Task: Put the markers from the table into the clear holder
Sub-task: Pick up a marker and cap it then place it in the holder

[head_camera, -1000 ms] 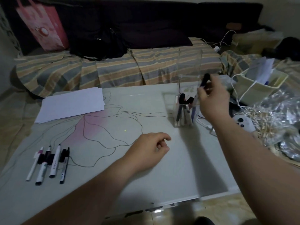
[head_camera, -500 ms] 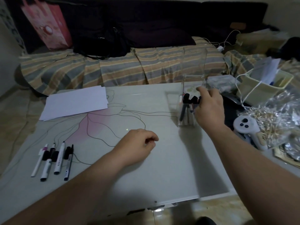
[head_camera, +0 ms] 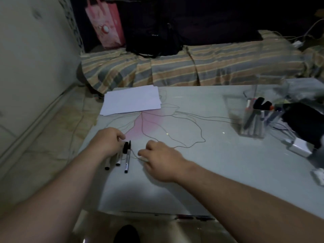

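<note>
Three markers [head_camera: 122, 159] half-hidden under curled left hand [head_camera: 107, 143]; right hand [head_camera: 162, 159] over something white, both hands' grip unclear

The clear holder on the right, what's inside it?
The clear holder has several markers standing upright, dark caps on top, one with an orange band. Their exact number is unclear, because they overlap and the picture is blurred there.

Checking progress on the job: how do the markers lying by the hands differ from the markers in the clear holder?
The markers on the table lie flat, side by side; the markers in the holder stand leaning. The table ones sit near the left edge between the left hand and right hand; the holder ones are far right. Both groups have dark caps.
</note>
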A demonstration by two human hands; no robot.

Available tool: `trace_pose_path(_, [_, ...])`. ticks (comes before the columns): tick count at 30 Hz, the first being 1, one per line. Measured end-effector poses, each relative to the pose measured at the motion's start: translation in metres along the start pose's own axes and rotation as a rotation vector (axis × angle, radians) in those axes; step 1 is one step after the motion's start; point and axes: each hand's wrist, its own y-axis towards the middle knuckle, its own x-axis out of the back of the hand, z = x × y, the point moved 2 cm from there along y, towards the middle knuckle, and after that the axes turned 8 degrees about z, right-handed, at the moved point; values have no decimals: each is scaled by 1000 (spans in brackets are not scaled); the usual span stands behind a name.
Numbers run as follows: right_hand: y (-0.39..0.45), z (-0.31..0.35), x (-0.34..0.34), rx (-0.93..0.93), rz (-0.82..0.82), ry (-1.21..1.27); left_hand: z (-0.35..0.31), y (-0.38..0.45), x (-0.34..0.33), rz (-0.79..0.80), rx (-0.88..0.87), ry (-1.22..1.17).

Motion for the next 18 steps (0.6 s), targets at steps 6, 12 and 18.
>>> trace_pose_path(6, [33,36,-33,23,145,39,14,1,-9,40,8,89])
trace_pose_path(12, [31,11,-35,-253,-17,97,-9,5,-20,36,31,151])
trace_pose_path(18, [-7,-37,-6,-430,57,97,-47,0,-45,130,-71,199])
